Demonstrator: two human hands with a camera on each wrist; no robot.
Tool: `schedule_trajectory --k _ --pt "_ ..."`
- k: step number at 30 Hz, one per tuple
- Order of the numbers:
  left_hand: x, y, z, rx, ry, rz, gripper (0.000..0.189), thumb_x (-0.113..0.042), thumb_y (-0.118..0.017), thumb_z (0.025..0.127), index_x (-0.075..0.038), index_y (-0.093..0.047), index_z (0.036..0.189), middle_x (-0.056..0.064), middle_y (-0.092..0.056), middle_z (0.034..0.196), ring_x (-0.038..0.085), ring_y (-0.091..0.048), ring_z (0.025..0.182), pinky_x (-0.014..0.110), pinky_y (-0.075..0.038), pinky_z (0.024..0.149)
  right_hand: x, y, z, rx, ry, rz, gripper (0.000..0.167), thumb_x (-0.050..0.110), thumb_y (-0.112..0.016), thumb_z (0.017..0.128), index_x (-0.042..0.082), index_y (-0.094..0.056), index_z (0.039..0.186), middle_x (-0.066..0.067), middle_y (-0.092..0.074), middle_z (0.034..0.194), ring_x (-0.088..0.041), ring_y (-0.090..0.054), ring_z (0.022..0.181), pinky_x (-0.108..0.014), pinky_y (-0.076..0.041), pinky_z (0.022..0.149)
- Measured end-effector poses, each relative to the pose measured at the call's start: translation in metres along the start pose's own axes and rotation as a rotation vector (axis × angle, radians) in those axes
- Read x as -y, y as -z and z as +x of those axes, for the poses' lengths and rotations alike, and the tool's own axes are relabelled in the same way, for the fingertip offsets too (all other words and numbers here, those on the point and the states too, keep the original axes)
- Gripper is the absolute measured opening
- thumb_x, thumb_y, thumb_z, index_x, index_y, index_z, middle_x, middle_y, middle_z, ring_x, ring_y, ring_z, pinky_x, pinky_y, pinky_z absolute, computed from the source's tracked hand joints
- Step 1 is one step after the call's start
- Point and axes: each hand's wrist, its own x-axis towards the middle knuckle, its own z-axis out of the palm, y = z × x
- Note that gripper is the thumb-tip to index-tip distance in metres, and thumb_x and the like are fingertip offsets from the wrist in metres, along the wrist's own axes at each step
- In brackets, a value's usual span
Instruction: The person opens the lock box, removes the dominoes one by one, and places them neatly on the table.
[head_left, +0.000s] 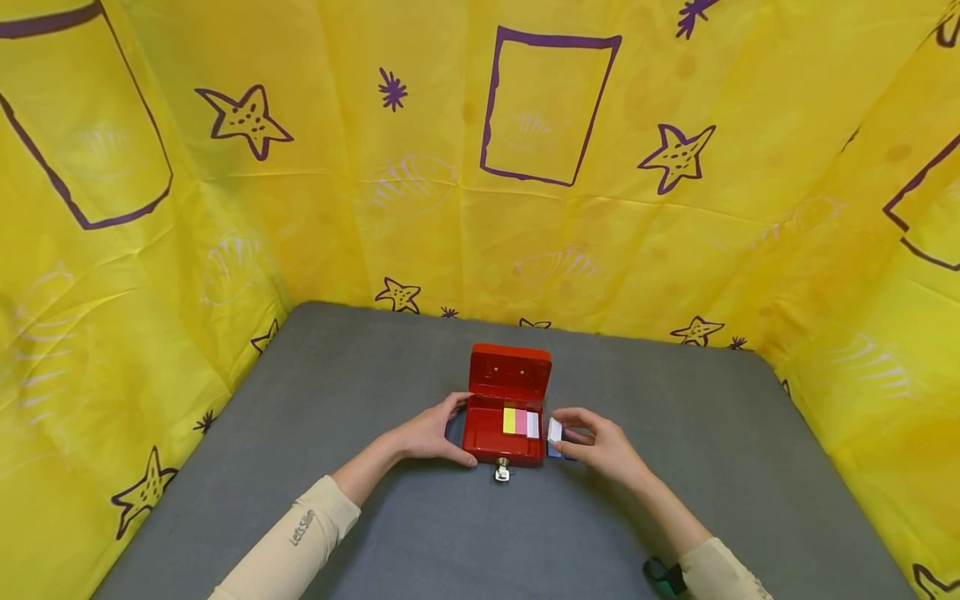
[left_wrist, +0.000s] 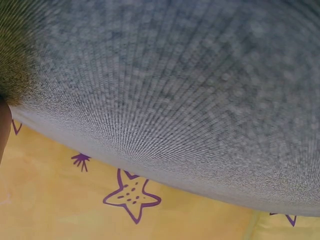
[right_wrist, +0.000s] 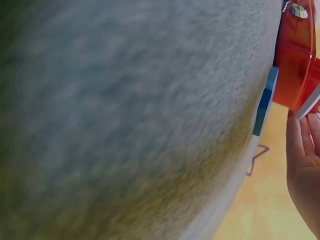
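A small red cash box point(head_left: 504, 452) stands with its lid point(head_left: 510, 372) raised on the table. Inside, to the right, lie a yellow block point(head_left: 509, 421), a pink block point(head_left: 521, 422) and a white block point(head_left: 532, 425), side by side. My left hand point(head_left: 429, 432) holds the box's left side, fingers at the back corner and thumb at the front corner. Just right of the box, my right hand point(head_left: 600, 446) pinches another white block point(head_left: 555, 430) between thumb and fingers. Below that hand, blue blocks point(right_wrist: 264, 104) lie on the table beside the box, partly hidden in the head view.
Keys point(head_left: 502, 472) hang from the lock at the box's front. The grey table point(head_left: 660, 400) extends around the box. Yellow cloth walls point(head_left: 420, 225) with purple starfish drawings enclose its back and sides. Mostly tabletop point(left_wrist: 170, 90) fills the left wrist view.
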Motion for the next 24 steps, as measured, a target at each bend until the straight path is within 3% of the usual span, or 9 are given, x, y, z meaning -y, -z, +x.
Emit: schedule_trajectory --k 9,24 --pt "-0.001 0.0 -0.001 0.006 -0.013 -0.019 0.102 -0.036 -0.087 0.069 -0.013 -0.028 0.148 0.008 -0.038 0.15 0.03 -0.038 0.136 0.046 -0.034 0.11 -0.034 0.009 -0.002 -0.024 -0.029 -0.036 0.045 0.013 -0.077 0.084 0.003 -0.061 0.124 -0.013 -0.063 0.119 -0.03 -0.061 0.111 -0.036 -0.05 0.093" --pt "0.001 0.0 0.0 0.008 0.001 -0.019 0.101 -0.036 -0.087 0.069 -0.014 -0.028 0.148 0.009 -0.036 0.151 0.031 -0.038 0.137 0.047 -0.034 0.11 -0.049 0.027 -0.009 0.005 -0.006 -0.099 0.044 0.011 -0.078 0.084 -0.001 -0.061 0.123 -0.014 -0.064 0.119 -0.031 -0.06 0.111 -0.038 -0.049 0.094"
